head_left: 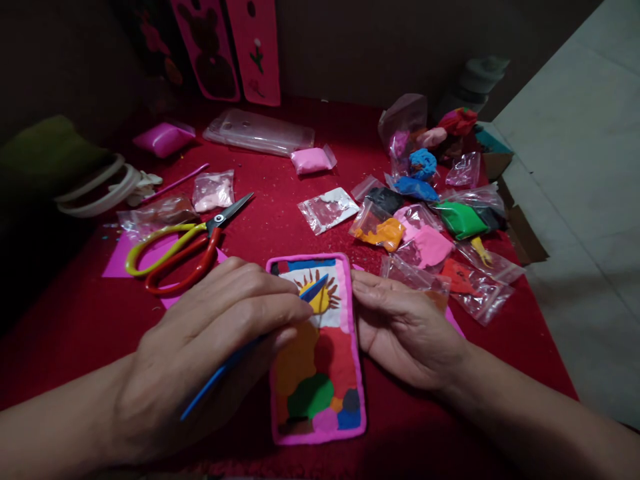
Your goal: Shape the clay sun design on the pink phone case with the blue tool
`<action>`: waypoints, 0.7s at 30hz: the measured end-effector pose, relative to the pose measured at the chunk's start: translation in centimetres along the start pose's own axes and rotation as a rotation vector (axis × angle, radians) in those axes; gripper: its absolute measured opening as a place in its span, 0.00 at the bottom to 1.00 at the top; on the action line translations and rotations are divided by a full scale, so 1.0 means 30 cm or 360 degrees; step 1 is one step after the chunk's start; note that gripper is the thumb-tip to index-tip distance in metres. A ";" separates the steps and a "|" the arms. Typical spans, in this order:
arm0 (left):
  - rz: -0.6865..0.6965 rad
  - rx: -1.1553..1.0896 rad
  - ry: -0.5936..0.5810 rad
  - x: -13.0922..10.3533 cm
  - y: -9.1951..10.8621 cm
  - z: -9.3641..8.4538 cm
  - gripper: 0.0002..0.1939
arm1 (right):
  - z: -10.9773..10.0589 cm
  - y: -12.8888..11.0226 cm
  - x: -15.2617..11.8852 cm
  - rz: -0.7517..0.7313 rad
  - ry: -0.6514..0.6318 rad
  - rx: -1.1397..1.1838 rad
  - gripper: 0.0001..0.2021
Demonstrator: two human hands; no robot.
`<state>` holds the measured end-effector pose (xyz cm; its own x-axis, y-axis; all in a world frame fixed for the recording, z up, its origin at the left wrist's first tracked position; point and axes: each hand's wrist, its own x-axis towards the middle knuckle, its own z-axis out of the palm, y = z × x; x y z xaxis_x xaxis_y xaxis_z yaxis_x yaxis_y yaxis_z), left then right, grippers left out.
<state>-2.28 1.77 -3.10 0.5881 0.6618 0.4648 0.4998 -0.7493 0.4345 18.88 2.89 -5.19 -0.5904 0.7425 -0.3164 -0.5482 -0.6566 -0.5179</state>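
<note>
My left hand (pixel 225 340) is closed around a slim blue clay tool (pixel 213 387), its flat pointed tip over a yellow clay sun (pixel 323 300) with brown rays. The sun lies on the white upper part of a phone case (pixel 320 433) covered in coloured clay patches and edged with a pink rim. Along the case's right edge, my right hand (pixel 410 327) steadies it, thumb at the rim and the other fingers partly hidden beside or under it. Whether the tool's tip presses into the clay cannot be made out.
Scissors (pixel 170 257) with yellow and red handles lie at left on pink sheets. Several small bags of coloured clay (pixel 430 247) crowd the right side. Clear phone cases (pixel 260 130) lie further back. The red table's (pixel 540 347) right edge borders a tiled floor.
</note>
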 end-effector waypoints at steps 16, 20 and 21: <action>-0.0072 -0.0068 0.0053 -0.020 0.016 0.005 0.07 | -0.011 0.000 0.005 0.0059 0.0114 -0.0015 0.12; 0.0003 -0.0168 -0.0024 -0.013 0.001 -0.007 0.10 | -0.009 -0.001 0.004 0.0056 0.0133 -0.0021 0.11; -0.0005 -0.0177 -0.0015 -0.014 0.001 -0.007 0.10 | -0.009 -0.001 0.003 0.0054 0.0138 -0.0020 0.11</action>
<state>-2.64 1.49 -3.12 0.5931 0.6636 0.4560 0.4282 -0.7396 0.5193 19.00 3.01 -5.41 -0.5545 0.7289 -0.4015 -0.5210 -0.6803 -0.5155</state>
